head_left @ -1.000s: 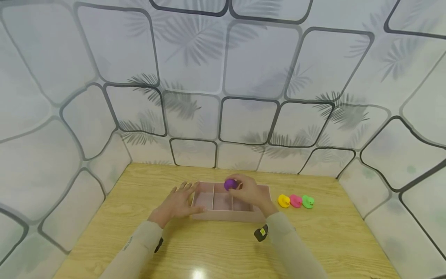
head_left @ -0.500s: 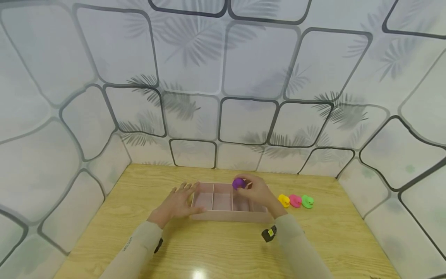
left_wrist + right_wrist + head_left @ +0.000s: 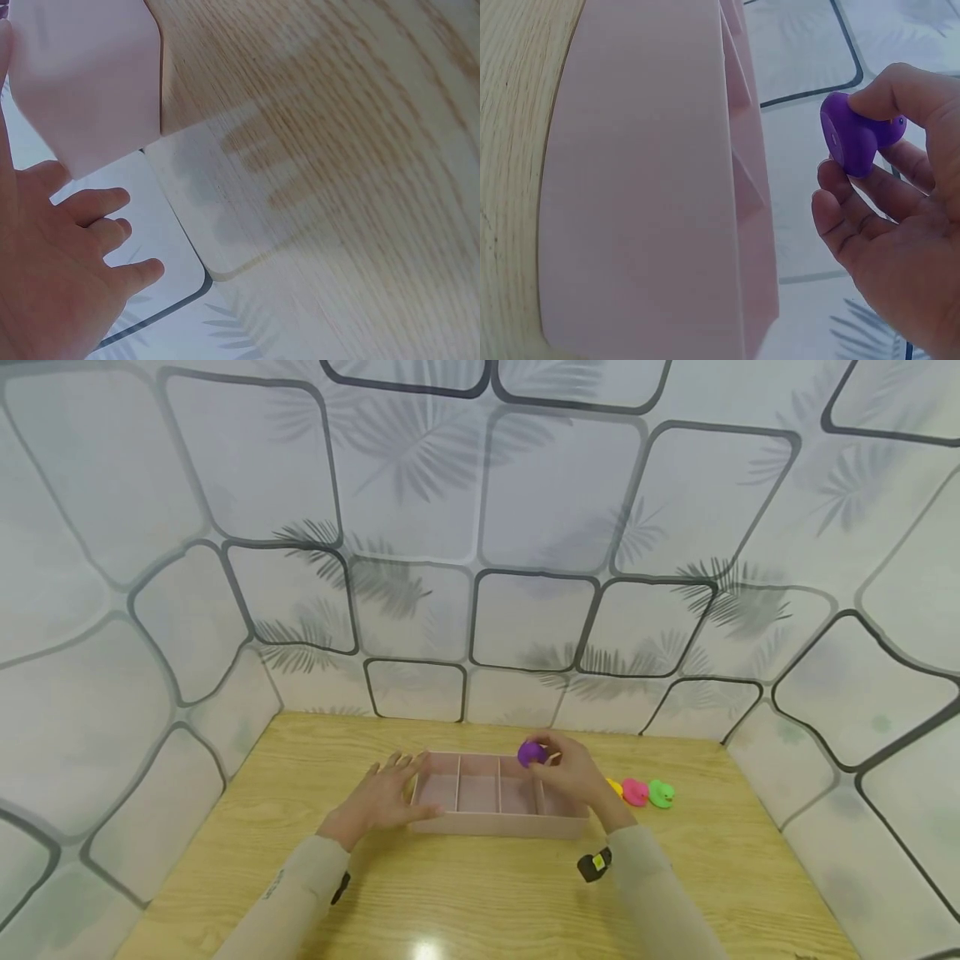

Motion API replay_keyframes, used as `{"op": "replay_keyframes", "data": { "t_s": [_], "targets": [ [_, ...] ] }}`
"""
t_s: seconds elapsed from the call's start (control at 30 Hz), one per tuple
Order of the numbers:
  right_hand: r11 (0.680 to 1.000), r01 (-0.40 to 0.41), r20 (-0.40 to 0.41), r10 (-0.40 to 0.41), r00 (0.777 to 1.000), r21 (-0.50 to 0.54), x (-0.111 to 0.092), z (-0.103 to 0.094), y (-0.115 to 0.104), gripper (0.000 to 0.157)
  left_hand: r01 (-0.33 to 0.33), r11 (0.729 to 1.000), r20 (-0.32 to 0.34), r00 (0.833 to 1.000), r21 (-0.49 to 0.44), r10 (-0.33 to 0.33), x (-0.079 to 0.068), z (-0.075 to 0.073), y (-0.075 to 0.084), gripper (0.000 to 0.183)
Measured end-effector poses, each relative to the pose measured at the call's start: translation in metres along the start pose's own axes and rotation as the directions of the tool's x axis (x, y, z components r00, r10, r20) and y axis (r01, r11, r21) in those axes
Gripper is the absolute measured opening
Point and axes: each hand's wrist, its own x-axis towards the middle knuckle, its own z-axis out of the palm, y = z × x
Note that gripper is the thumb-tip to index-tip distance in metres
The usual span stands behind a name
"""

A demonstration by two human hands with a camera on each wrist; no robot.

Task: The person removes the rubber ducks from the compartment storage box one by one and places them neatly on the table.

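Observation:
My right hand [image 3: 573, 770] pinches a purple rubber duck [image 3: 532, 754] between thumb and fingers. In the right wrist view the duck [image 3: 849, 136] hangs in the air beside the box wall, its flat base showing. Below it in the head view is a pink divided box [image 3: 498, 825], whose visible compartments hold nothing; my right hand covers part of the rightmost one. My left hand [image 3: 378, 797] rests at the box's left end with its fingers spread. The left wrist view shows that hand [image 3: 60, 255] beside the pink end wall [image 3: 90, 82], fingers extended.
Right of the box sit a yellow duck [image 3: 615, 787], partly hidden by my right hand, a pink duck [image 3: 635, 792] and a green duck [image 3: 662, 794]. All stand on a wooden table [image 3: 465, 902] with patterned walls [image 3: 540, 485] behind and at both sides.
My right hand has moved to the right over the box, carrying the purple duck from above the second compartment towards the right end. My left hand has stayed in place.

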Motion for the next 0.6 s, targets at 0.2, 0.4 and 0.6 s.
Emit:
{"op": "replay_keyframes", "data": {
  "t_s": [0.2, 0.4, 0.6],
  "targets": [
    [1.0, -0.015, -0.031, 0.015, 0.999, 0.007, -0.006, -0.007, 0.01, 0.039, 0.004, 1.0, 0.008, 1.0, -0.002, -0.004, 0.001, 0.001, -0.001, 0.103],
    [0.999, -0.029, -0.069, 0.03, 0.997, 0.014, -0.013, -0.016, 0.018, 0.043, 0.003, 1.0, 0.005, 1.0, -0.006, -0.003, 0.001, 0.002, -0.002, 0.103],
    [1.0, -0.011, -0.098, 0.012, 0.995, 0.011, -0.021, -0.028, 0.028, 0.041, 0.006, 1.0, 0.005, 1.0, -0.009, -0.006, 0.001, 0.001, -0.001, 0.104]
  ]
}}
